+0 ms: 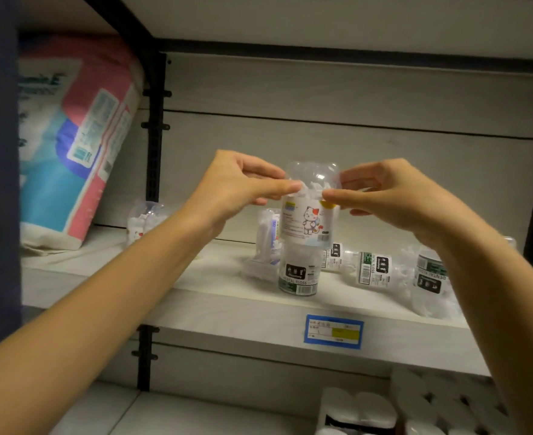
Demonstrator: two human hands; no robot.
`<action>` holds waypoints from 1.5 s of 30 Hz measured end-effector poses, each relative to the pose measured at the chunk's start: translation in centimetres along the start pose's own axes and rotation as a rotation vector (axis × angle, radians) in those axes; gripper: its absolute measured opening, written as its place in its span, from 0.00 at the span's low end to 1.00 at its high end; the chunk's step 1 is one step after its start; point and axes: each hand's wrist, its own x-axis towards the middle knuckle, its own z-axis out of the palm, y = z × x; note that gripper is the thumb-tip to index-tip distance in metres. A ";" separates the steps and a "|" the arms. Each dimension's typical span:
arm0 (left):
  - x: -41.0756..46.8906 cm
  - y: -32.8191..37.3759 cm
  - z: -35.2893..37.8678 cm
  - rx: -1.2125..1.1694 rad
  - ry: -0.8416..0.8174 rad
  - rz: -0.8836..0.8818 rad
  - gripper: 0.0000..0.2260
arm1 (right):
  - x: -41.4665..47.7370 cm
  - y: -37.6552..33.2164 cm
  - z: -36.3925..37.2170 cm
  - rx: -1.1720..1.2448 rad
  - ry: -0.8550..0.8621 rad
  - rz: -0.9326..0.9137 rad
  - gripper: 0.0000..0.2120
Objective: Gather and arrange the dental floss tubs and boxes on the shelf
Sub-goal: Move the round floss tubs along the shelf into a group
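Observation:
A clear cat-print floss tub (309,218) with a bear-ear lid sits on top of an upright dental floss tub (298,274) at the middle of the shelf (227,309). My left hand (240,186) and my right hand (381,189) pinch the top tub's lid from either side. Behind the stack stands a clear floss box (266,243). Two more floss tubs lie on their sides to the right, one (368,268) near the stack and one (428,274) partly behind my right forearm. Another cat-print tub (142,221) stands at the far left of the shelf.
A large pink and blue soft pack (70,146) leans at the shelf's left end. A blue price label (333,331) is fixed to the shelf's front edge. White paper rolls (416,406) fill the lower shelf at bottom right. Black uprights frame the bay.

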 end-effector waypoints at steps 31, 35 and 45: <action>-3.4 -7.8 -25.1 0.804 -0.182 0.076 0.19 | 3.5 -15.8 24.3 -0.110 -0.174 -0.009 0.29; -3.3 -8.2 -24.1 0.988 -0.291 0.048 0.14 | 4.3 -15.6 24.6 -0.200 -0.214 -0.018 0.28; -2.8 -10.2 -22.5 1.129 -0.333 0.080 0.13 | 6.2 -15.2 25.2 -0.454 -0.272 -0.027 0.28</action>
